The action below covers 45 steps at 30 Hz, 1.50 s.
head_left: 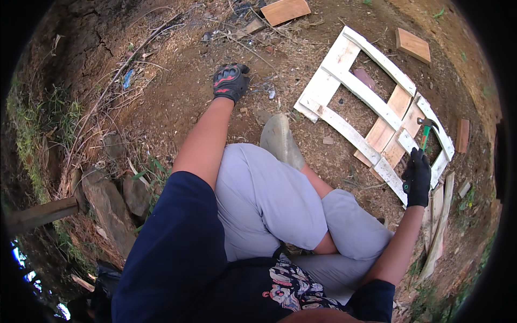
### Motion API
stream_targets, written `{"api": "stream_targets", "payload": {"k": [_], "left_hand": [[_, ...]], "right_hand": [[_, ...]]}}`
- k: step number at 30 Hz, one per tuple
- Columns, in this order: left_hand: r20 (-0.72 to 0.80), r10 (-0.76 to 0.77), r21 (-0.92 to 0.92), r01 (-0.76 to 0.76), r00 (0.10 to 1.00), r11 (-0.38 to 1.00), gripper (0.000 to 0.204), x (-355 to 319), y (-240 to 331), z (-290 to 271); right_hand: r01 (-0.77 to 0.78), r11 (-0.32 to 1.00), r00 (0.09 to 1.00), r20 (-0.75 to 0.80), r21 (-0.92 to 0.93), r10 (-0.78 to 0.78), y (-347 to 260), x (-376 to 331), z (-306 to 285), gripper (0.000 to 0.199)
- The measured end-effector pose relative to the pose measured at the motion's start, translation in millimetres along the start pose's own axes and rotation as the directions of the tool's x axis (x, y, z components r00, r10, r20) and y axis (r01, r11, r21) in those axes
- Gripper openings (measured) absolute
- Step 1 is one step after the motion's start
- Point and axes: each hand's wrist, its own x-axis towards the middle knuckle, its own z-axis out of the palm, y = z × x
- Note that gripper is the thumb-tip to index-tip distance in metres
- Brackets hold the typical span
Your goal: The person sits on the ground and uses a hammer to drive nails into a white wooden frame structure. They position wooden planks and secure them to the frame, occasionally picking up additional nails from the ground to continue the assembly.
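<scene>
My right hand (pixel 417 179), in a black glove, grips a claw hammer (pixel 425 139) by its green handle. The metal head points away from me, over the right part of a pallet-like frame (pixel 365 92) of white-painted and bare wooden slats lying on the ground. My left hand (pixel 230 82), in a black glove with red marks, is held low over the bare soil, left of the frame and apart from it. Its fingers are curled closed, and whatever may be inside them is hidden.
Brick-like wooden blocks lie at the top (pixel 285 11), upper right (pixel 413 45) and right edge (pixel 463 135). Loose planks (pixel 440 226) rest beside my right forearm. Rocks (pixel 106 200) and a wooden beam (pixel 43 215) are on the left. My boot (pixel 281 141) stands near the frame.
</scene>
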Motion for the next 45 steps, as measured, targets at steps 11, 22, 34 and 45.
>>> {"api": "stream_targets", "payload": {"k": [11, 22, 34, 45], "left_hand": [[0.172, 0.069, 0.184, -0.101, 0.983, 0.978, 0.034, 11.8, 12.1, 17.9], [0.053, 0.215, 0.346, -0.22, 0.975, 0.912, 0.031, 23.0, 5.7, 54.3], [0.127, -0.026, 0.231, -0.004, 0.992, 0.973, 0.035, 14.4, 25.4, 0.9], [0.3, 0.561, -0.157, -0.54, 0.772, 0.827, 0.035, -102.9, 237.0, -101.9]], "right_hand": [[-0.056, 0.998, 0.998, -0.031, -0.036, 0.055, 6.7, 6.4, 6.3, 0.03], [-0.087, 0.988, 0.996, 0.03, 0.131, 0.083, -4.2, 0.7, 8.3, 0.028], [-0.104, 0.978, 0.994, 0.053, 0.18, 0.096, -7.6, -0.9, 4.6, 0.028], [0.189, 0.966, 0.975, 0.082, 0.174, -0.206, -58.3, -52.0, 41.8, 0.031]]}}
